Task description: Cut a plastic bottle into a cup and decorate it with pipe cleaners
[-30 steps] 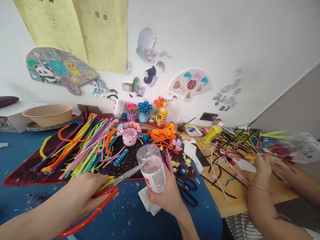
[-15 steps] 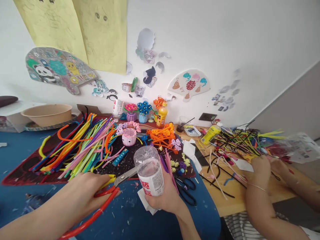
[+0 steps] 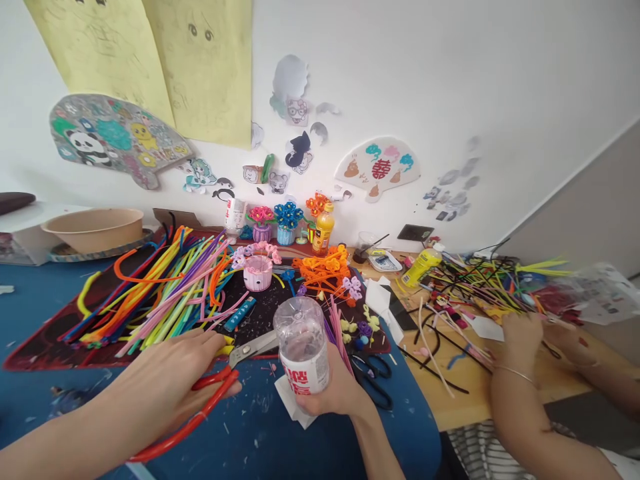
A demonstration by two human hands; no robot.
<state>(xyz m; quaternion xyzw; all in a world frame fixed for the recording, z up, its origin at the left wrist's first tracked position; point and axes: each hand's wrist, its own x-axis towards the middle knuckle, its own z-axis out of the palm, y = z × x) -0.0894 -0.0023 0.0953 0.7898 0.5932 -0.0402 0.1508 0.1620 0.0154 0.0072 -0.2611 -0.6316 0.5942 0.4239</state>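
Note:
My left hand (image 3: 175,380) grips a pair of scissors (image 3: 253,349) with red and yellow handles. Their blades reach the side of a clear plastic bottle (image 3: 300,343), which has a white label with red print. Round the bottle's lower right side my right hand (image 3: 336,387) is wrapped, with the bottle tilted over the table's front part. Whether the blades are inside the plastic or behind it I cannot tell. Beneath the bottle lies a piece of white paper (image 3: 295,405). Black-handled scissors (image 3: 373,380) rest to the right of my right hand.
Pipe cleaners (image 3: 170,293) in many colours cover a dark mat at left. Behind stand a pink-and-white pot (image 3: 258,273), an orange juice bottle (image 3: 324,229) and flower pots. A blue glue-like tube (image 3: 240,314) lies mid-mat. At right, another person's hands (image 3: 523,333) work over a wooden table.
The bottle has turned in my right hand, so its label shows more red print, and it has shifted slightly right and down. My left hand's fingers have straightened somewhat on the scissors.

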